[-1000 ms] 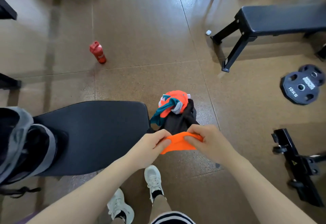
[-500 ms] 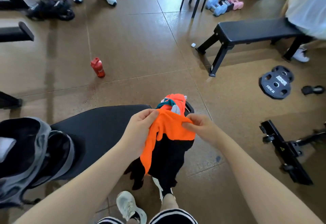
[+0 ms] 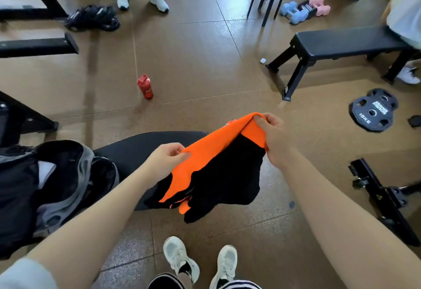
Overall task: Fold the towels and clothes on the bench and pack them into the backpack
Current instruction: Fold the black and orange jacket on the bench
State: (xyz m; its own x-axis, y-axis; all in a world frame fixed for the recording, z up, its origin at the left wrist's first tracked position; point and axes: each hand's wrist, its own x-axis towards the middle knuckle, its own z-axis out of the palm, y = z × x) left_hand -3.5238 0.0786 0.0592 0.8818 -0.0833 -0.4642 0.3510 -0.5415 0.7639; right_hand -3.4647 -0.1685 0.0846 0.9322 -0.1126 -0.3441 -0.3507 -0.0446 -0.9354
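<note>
Your bench point(image 3: 145, 149) spans centre; the open backpack point(image 3: 52, 186) rests on its 9 o'clock end. The orange-and-black garment point(image 3: 218, 170) hangs above the bench's 3 o'clock end. Your left hand point(image 3: 165, 161) pinches its 9 o'clock edge; your right hand point(image 3: 272, 138) grips the 1 o'clock corner.

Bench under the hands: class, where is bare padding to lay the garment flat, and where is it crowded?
Bare padding on the bench lies between the backpack and the left hand. The bench's left end is crowded by the backpack; the orange-and-black garment, pinched by both hands (right hand), hides its right end.
</note>
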